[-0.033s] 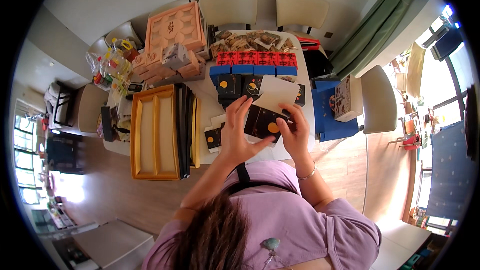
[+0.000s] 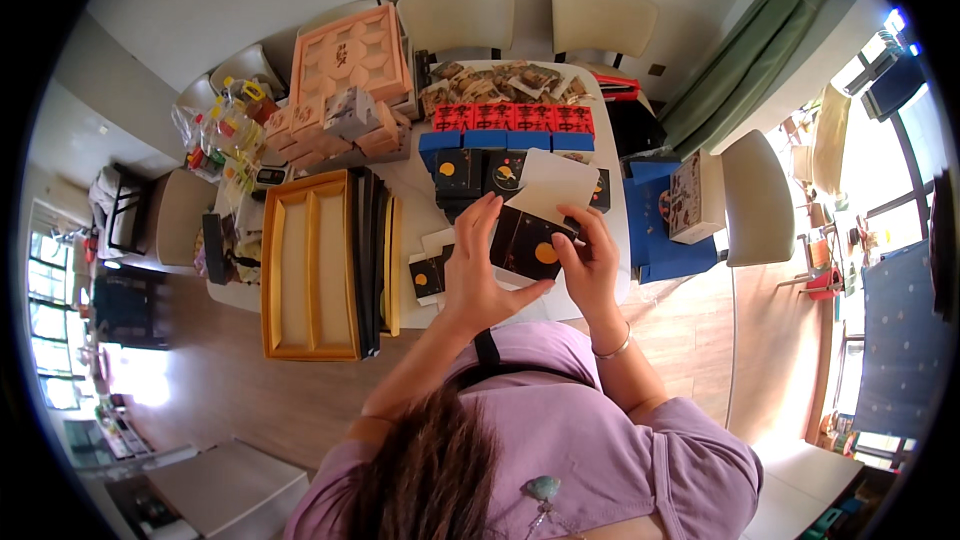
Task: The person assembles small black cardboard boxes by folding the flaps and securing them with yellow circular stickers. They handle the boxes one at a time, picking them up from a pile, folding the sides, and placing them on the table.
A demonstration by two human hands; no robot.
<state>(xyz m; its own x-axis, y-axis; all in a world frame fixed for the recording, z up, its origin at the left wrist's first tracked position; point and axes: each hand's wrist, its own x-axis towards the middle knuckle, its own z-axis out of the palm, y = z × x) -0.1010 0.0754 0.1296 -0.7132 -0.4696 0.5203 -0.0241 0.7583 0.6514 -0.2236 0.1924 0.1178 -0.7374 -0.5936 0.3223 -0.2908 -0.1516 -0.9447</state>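
A small black box (image 2: 521, 243) with an orange disc printed on it is between my two hands above the table's near side. From its far edge a pale flap (image 2: 560, 182) stands raised. My left hand (image 2: 474, 265) spans the box's left side, fingers at the far corner and thumb stretched along the near edge. My right hand (image 2: 593, 262) pinches the right side, thumb on the printed face and fingers bent over the far right. Another black box (image 2: 427, 278) with an orange disc lies left of my left hand. Beyond my hands stand more black boxes (image 2: 459, 171).
A row of blue boxes (image 2: 484, 140) with red tops stands behind, then a heap of small packets (image 2: 510, 83). On the left are gold-edged trays (image 2: 311, 270), stacked pink boxes (image 2: 350, 52) and bottles (image 2: 236, 130). A white carton (image 2: 697, 198) rests on a chair at right.
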